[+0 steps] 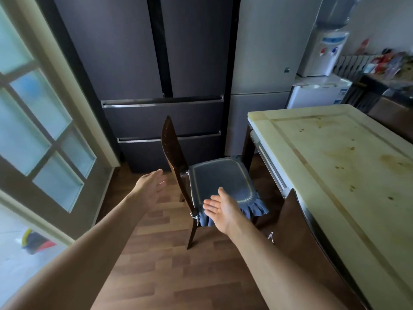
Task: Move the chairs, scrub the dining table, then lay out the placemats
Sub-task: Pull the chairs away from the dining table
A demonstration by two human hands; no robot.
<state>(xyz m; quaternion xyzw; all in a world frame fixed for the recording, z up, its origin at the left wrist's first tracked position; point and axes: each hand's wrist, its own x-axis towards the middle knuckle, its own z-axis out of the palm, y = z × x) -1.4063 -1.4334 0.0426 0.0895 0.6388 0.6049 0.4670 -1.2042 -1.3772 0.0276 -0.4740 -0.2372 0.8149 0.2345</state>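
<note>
Dark wooden chair with the blue frilled seat cushion (214, 180) sits straight ahead of me, just off the corner of the stained pale dining table (335, 166), with its tall back edge-on to me. Both hands are spread and empty: my left hand (152, 186) is just left of that back and my right hand (221, 209) is over the seat's near edge. So the back is between them, and I'd guess the left gets there first.

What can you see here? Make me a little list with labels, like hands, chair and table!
chair: dark wood, stands before the fridge
left hand: open, holds nothing, beside the chair back
right hand: open, palm up, by the blue cushion
table: pale top, brown stains, no placemats
second chair: against the table's near side
</note>
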